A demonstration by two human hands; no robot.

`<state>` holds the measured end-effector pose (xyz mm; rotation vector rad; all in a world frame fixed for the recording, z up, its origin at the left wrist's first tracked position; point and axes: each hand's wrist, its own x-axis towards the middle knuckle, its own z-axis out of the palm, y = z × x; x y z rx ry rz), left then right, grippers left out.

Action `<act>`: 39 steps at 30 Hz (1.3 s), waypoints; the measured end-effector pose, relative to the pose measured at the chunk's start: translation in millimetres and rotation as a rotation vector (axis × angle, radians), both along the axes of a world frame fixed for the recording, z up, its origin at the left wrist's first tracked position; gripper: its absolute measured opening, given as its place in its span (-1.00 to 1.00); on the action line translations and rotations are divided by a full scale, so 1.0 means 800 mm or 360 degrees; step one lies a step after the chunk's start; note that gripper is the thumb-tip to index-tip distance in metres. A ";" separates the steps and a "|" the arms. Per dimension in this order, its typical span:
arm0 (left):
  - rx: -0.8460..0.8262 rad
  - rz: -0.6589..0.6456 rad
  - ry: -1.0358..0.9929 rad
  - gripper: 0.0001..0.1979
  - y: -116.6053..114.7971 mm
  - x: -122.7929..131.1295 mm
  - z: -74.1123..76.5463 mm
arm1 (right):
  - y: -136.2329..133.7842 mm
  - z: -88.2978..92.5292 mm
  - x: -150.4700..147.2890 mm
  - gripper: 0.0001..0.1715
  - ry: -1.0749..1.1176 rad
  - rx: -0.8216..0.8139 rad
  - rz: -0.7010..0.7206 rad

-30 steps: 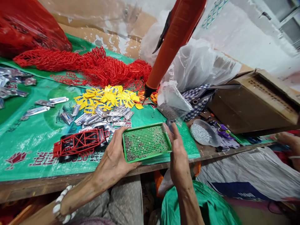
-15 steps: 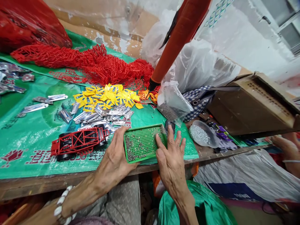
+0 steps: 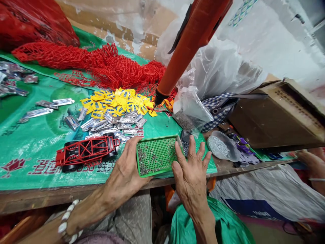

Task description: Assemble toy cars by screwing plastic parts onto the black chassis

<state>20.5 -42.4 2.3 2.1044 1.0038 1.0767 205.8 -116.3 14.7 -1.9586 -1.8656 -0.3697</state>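
A green perforated tray with small screws, thickest at its left end, sits at the table's front edge. My left hand grips the tray's left side, thumb along the rim. Over the tray's right end is my right hand, its fingers spread and holding nothing. To the left lies a red and black toy car chassis. Silver pieces and yellow pieces are heaped behind. An orange electric screwdriver hangs tip down above them.
Red plastic frames are piled at the back. Right of the tray are a bag of small screws, a bowl of small metal parts and a cardboard box. Another person's hand shows at the far right.
My right hand has shifted slightly right, its fingers a little further apart. The hanging screwdriver has swung left at its tip, now over the yellow pieces' right edge.
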 end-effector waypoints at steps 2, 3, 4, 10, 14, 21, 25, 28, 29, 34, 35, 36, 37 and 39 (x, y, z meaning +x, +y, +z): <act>0.0010 0.0010 0.0021 -0.17 0.000 0.000 0.000 | 0.000 0.000 0.002 -0.28 -0.0008 -0.0014 0.0019; 0.0014 0.0013 0.0030 -0.16 -0.001 0.000 0.000 | 0.000 -0.001 0.003 -0.27 0.0002 -0.0016 0.0014; 0.0017 0.0016 0.0033 -0.15 -0.001 0.000 0.000 | 0.000 -0.002 0.004 -0.27 0.0015 -0.0016 0.0000; 0.0055 0.0041 -0.0026 -0.21 -0.005 0.001 0.001 | 0.007 -0.007 0.005 -0.32 0.0006 0.0019 -0.0012; 0.0073 0.0047 0.0006 -0.23 -0.008 0.003 0.000 | 0.014 -0.011 0.003 -0.41 0.0110 0.0025 -0.0079; 0.0128 0.0045 -0.0016 -0.24 -0.007 0.002 -0.001 | 0.015 -0.006 0.001 -0.45 0.0465 -0.0019 0.0045; 0.0147 0.0062 -0.0004 -0.27 -0.009 0.003 -0.001 | 0.018 -0.006 -0.003 -0.44 0.0392 0.0018 -0.0054; 0.0112 0.0053 -0.0004 -0.26 -0.010 0.002 -0.001 | 0.020 0.000 -0.006 -0.46 0.0553 -0.0029 0.0022; 0.0101 0.0064 -0.0005 -0.25 -0.010 0.002 -0.001 | 0.018 0.004 -0.007 -0.46 0.0646 -0.0019 0.0033; 0.0067 0.0200 0.0019 -0.19 -0.005 -0.001 0.002 | -0.005 0.020 -0.014 -0.51 0.1120 0.0423 -0.0502; 0.0081 0.0233 0.0016 -0.18 -0.005 0.000 0.003 | -0.009 0.021 -0.019 -0.53 0.1215 0.0470 -0.0638; 0.0094 0.0269 0.0006 -0.17 -0.005 0.002 0.004 | -0.013 0.021 -0.025 -0.54 0.1322 0.0446 -0.0732; 0.0101 0.0302 -0.0005 -0.17 -0.005 0.004 0.005 | -0.015 0.020 -0.033 -0.53 0.1445 0.0356 -0.0769; 0.0094 0.0356 -0.0025 -0.16 -0.007 0.009 0.006 | -0.013 0.018 -0.050 -0.48 0.1691 0.0064 -0.0715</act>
